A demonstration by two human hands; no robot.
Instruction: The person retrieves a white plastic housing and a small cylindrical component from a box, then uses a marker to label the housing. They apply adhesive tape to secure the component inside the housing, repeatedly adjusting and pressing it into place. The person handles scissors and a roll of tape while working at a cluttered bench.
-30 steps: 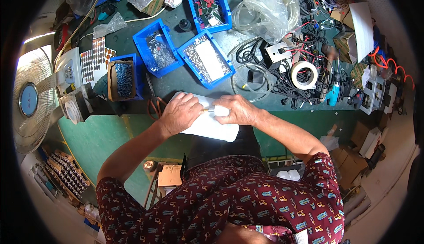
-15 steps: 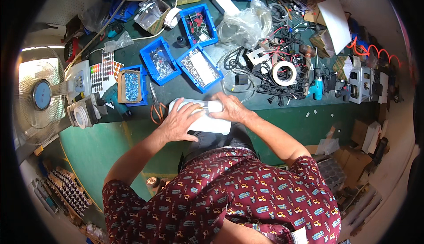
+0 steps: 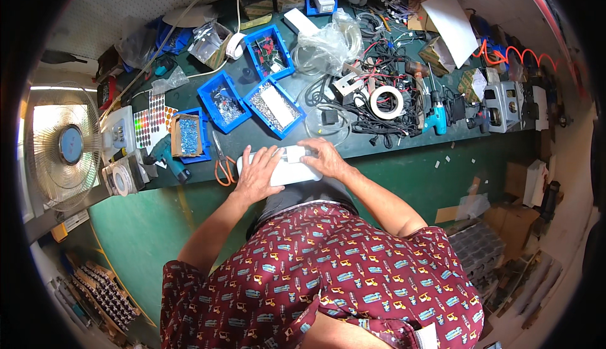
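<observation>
A white plastic case (image 3: 293, 173) lies at the bench's front edge, close to my body. My left hand (image 3: 257, 175) grips its left part, with the fingers stretched across the top and the thumb at the near side. On the case's upper right, the fingers of my right hand (image 3: 326, 159) close around a small white block (image 3: 295, 154). The block's right end is hidden by those fingers. Orange-handled scissors (image 3: 224, 167) lie just left of my left hand.
Beyond the case stand blue bins of small parts (image 3: 276, 108) and screws (image 3: 189, 136). Tangled black cables (image 3: 385, 125), a white tape roll (image 3: 386, 102) and a teal power screwdriver (image 3: 435, 118) lie to the right. A fan (image 3: 71, 144) stands at far left.
The view has shifted slightly. My right hand's fingers have come down lower and closer over the small block, and the case sits more level. Both hands stay on it.
</observation>
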